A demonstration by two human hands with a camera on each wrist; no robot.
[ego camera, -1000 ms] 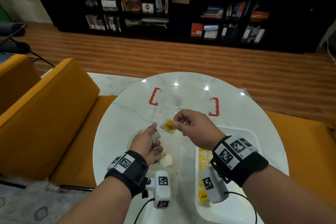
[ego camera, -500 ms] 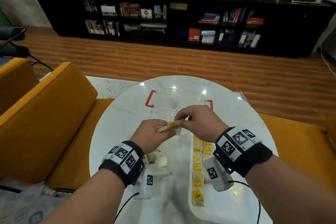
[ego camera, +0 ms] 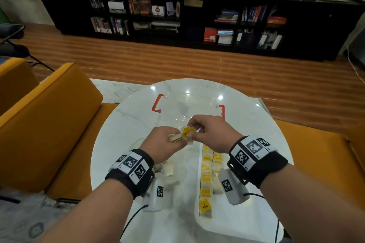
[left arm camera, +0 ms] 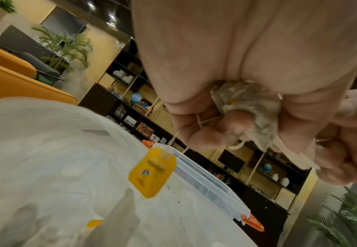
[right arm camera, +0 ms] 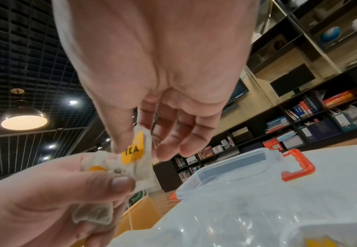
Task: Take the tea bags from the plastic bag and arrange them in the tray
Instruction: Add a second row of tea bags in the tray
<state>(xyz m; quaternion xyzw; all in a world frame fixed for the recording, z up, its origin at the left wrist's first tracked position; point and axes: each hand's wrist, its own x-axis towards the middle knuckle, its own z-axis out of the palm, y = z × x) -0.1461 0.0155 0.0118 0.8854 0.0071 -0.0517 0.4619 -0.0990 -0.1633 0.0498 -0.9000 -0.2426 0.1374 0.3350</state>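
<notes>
Both hands' grip pinched on tea bags [ego camera: 186, 134] above table centre, left hand [ego camera: 165, 143], right hand [ego camera: 214, 133], tray [ego camera: 237, 221] near-right.

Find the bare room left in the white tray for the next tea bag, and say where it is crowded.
In the head view, the white tray is bare along its near end and to the right of the rows. Its left side is crowded: tea bags run in a column, a shorter one beside it. Both hands, left hand and right hand, hold tea bags above the tray's far end.
</notes>
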